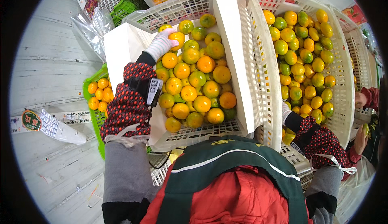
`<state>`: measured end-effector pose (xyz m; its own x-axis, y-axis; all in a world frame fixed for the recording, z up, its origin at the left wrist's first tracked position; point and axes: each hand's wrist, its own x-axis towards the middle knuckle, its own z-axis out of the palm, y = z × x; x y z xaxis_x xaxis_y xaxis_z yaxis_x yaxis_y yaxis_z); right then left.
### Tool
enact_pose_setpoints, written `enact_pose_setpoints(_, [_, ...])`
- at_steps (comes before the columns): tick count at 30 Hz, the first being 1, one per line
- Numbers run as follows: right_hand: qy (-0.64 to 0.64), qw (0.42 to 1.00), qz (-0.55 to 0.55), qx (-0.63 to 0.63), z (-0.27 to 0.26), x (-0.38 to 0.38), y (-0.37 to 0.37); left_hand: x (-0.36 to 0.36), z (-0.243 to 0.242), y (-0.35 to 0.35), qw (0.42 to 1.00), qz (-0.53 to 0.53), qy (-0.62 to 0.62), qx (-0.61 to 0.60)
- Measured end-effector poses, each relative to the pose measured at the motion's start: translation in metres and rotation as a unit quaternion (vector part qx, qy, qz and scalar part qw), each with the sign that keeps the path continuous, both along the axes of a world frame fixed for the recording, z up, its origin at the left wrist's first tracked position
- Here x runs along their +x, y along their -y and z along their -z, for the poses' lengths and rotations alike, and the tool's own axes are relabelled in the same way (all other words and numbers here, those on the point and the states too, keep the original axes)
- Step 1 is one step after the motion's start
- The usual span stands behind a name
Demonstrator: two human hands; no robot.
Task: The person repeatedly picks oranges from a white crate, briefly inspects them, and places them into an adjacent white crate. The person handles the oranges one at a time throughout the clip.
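Note:
My left hand (162,44), in a pink-and-white striped glove, grips an orange mandarin (176,40) at the far left of a white plastic crate (172,10). White paper (233,63) lines that crate's sides, and green-and-orange mandarins (197,78) are piled inside. To the right, a larger white crate (269,81) holds many smaller mandarins (298,69). My right hand (285,112), also gloved, reaches down along this crate's near left side. Its fingers are hidden, so what they touch cannot be made out.
A green crate (101,146) with small oranges stands on the floor at left, near a strip of printed labels (57,127). Clear plastic bags (97,30) lie farther back. At the right edge, another person's hand (360,140) holds a green fruit near more crates.

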<state>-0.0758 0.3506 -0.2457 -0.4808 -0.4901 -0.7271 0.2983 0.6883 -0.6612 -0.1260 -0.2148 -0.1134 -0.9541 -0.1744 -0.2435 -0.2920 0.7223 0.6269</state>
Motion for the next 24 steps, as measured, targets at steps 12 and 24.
enact_pose_setpoints(12, [-0.235, 0.933, -0.138, 0.233, -0.031, -0.005, 0.026, -0.039, 0.048, 0.024, 0.983, 0.05, 0.178, -0.021])
enact_pose_setpoints(24, [-0.158, 0.986, 0.039, 0.049, -0.083, -0.054, 0.022, -0.006, 0.068, 0.028, 0.996, 0.053, 0.056, -0.041])
